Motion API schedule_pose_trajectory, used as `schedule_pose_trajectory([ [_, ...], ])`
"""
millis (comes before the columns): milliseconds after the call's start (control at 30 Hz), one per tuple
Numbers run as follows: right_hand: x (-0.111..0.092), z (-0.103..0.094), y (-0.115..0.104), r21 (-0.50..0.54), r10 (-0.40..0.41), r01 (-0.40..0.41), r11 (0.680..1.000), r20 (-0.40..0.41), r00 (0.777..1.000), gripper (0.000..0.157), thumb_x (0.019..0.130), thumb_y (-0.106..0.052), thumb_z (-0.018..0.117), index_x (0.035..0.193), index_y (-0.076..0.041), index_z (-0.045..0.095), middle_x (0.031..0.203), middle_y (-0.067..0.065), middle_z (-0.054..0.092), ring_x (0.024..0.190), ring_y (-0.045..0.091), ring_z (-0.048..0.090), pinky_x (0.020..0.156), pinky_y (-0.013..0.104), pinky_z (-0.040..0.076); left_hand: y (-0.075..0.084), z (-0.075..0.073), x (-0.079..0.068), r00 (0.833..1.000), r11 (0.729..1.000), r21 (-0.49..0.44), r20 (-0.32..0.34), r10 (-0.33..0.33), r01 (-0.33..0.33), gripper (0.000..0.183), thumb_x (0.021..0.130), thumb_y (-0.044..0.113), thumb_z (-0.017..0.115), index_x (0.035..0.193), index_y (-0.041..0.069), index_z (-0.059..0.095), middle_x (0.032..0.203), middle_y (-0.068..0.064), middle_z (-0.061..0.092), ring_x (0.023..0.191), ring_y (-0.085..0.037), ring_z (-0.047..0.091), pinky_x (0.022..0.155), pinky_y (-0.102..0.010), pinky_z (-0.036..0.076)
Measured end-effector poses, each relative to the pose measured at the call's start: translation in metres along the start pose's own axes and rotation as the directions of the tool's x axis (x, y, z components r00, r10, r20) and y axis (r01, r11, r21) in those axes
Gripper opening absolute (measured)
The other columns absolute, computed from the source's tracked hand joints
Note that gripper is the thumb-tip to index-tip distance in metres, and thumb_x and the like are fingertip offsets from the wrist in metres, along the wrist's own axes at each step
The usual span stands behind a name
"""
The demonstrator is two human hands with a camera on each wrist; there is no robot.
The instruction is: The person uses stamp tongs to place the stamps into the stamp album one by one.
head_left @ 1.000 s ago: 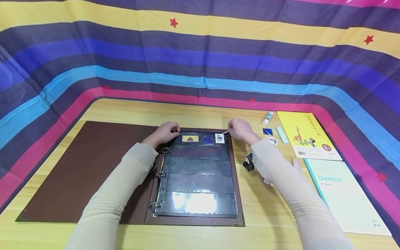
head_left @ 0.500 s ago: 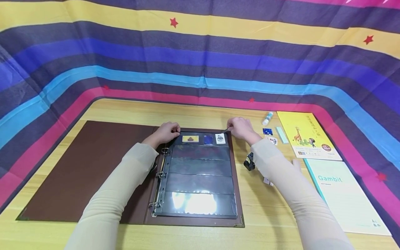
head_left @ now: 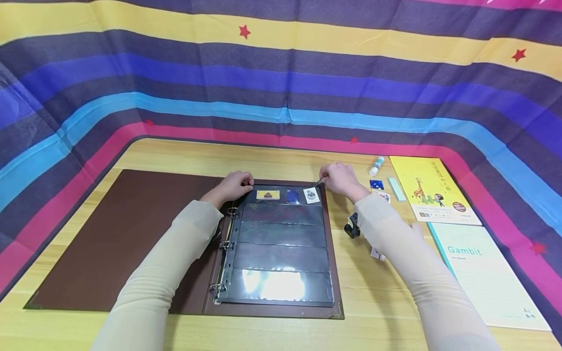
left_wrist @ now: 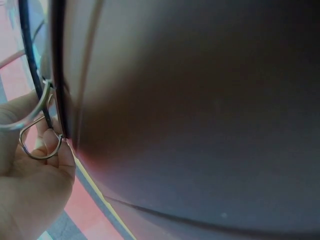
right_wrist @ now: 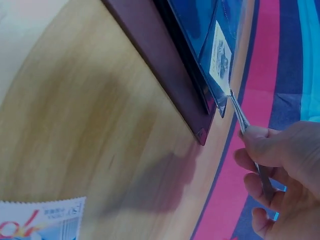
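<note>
A brown ring binder (head_left: 149, 234) lies spread flat, with a black pocketed stamp page (head_left: 281, 234) on its rings. My left hand (head_left: 232, 185) pinches the page's upper left corner; in the left wrist view its fingers (left_wrist: 55, 150) are beside a metal ring (left_wrist: 41, 145). My right hand (head_left: 340, 179) grips metal tweezers (right_wrist: 241, 116), tips right at the edge of a white stamp (head_left: 311, 195). That stamp sits slightly tilted in the top row, at the right end. Left of it in this row are a dark blue stamp (head_left: 292, 197) and a yellow stamp (head_left: 268, 195).
Right of the binder lie a blue stamp (head_left: 376, 184), a white stamp (head_left: 383, 196) and a black object (head_left: 352, 226). Farther right are a glue stick (head_left: 376, 166), a pale green strip (head_left: 397, 189), a yellow booklet (head_left: 432, 190) and a Gambit notebook (head_left: 483, 273). A striped cloth (head_left: 281, 87) hangs behind.
The white stamp at the tweezers has shifted slightly right and turned from straight to tilted. My right hand has moved up a little; my left hand stays at the page corner.
</note>
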State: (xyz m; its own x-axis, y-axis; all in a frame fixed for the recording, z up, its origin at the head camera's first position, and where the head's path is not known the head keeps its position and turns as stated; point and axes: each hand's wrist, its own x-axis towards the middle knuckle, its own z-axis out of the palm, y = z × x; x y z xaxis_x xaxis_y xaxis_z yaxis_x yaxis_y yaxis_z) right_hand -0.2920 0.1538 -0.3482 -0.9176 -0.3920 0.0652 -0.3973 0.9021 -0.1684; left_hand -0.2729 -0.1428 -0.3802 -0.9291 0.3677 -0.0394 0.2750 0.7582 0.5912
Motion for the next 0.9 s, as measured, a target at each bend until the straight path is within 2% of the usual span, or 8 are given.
schedule_pose_trajectory([
  [333,0.007,-0.004,-0.005,0.019,-0.038,0.038,0.999,-0.024,0.999,0.005,0.075,-0.014,0.058,0.077,-0.017,0.062,0.078,-0.004,0.059,0.073,0.02,0.048,0.065,0.036,0.031,-0.004,0.002,0.002,0.999,0.999,0.029,-0.016,0.04,-0.039,0.004,0.083,0.011,0.049,0.081,0.007,0.049,0.078,-0.005,0.044,0.071,-0.02,0.038,0.063,-0.032,0.031],
  [567,0.009,-0.007,-0.009,0.033,-0.07,0.068,0.997,0.063,0.996,0.005,0.076,-0.015,0.058,0.08,-0.016,0.061,0.079,-0.005,0.058,0.078,0.019,0.044,0.07,0.038,0.027,-0.006,0.002,0.005,1.0,1.0,0.007,-0.006,0.03,-0.03,0.004,0.083,0.011,0.049,0.081,0.008,0.049,0.08,-0.007,0.044,0.074,-0.022,0.038,0.066,-0.035,0.032],
  [600,0.009,-0.007,-0.01,0.032,-0.073,0.071,0.997,0.075,0.995,0.005,0.076,-0.015,0.058,0.079,-0.016,0.061,0.078,-0.005,0.058,0.078,0.019,0.043,0.07,0.038,0.026,-0.015,0.005,0.009,0.998,0.998,-0.013,-0.015,0.065,-0.065,0.005,0.082,0.015,0.05,0.081,0.01,0.049,0.079,-0.006,0.044,0.073,-0.021,0.038,0.065,-0.034,0.032],
  [633,0.009,-0.007,-0.01,0.029,-0.077,0.075,0.997,0.084,0.993,0.004,0.076,-0.015,0.058,0.078,-0.016,0.061,0.078,-0.005,0.058,0.078,0.019,0.043,0.07,0.039,0.026,-0.016,0.005,0.009,0.997,0.997,-0.019,-0.014,0.071,-0.071,0.006,0.082,0.016,0.05,0.08,0.011,0.049,0.079,-0.005,0.044,0.073,-0.02,0.038,0.065,-0.034,0.032],
  [800,0.011,-0.004,-0.009,0.026,-0.104,0.102,0.994,0.1,0.989,0.005,0.076,-0.014,0.058,0.078,-0.016,0.061,0.08,-0.005,0.058,0.08,0.019,0.043,0.07,0.039,0.025,-0.013,0.004,0.006,0.998,0.998,-0.01,-0.008,0.057,-0.057,0.007,0.083,0.017,0.05,0.081,0.01,0.049,0.079,-0.005,0.044,0.073,-0.02,0.038,0.064,-0.033,0.032],
  [833,0.012,-0.003,-0.009,0.023,-0.108,0.106,0.994,0.099,0.989,0.005,0.076,-0.014,0.058,0.078,-0.016,0.061,0.08,-0.005,0.058,0.079,0.019,0.043,0.07,0.039,0.025,-0.003,0.001,0.001,1.0,1.0,0.01,0.001,0.02,-0.02,0.007,0.083,0.014,0.049,0.082,0.007,0.049,0.08,-0.007,0.044,0.074,-0.021,0.038,0.065,-0.034,0.032],
  [900,0.014,-0.002,-0.009,0.02,-0.113,0.111,0.994,0.096,0.989,0.005,0.076,-0.014,0.058,0.078,-0.017,0.061,0.081,-0.006,0.057,0.079,0.019,0.043,0.07,0.039,0.025,-0.002,0.001,0.001,1.0,1.0,0.02,-0.003,0.019,-0.019,0.007,0.083,0.013,0.049,0.082,0.007,0.049,0.08,-0.006,0.044,0.074,-0.021,0.038,0.065,-0.033,0.031],
])
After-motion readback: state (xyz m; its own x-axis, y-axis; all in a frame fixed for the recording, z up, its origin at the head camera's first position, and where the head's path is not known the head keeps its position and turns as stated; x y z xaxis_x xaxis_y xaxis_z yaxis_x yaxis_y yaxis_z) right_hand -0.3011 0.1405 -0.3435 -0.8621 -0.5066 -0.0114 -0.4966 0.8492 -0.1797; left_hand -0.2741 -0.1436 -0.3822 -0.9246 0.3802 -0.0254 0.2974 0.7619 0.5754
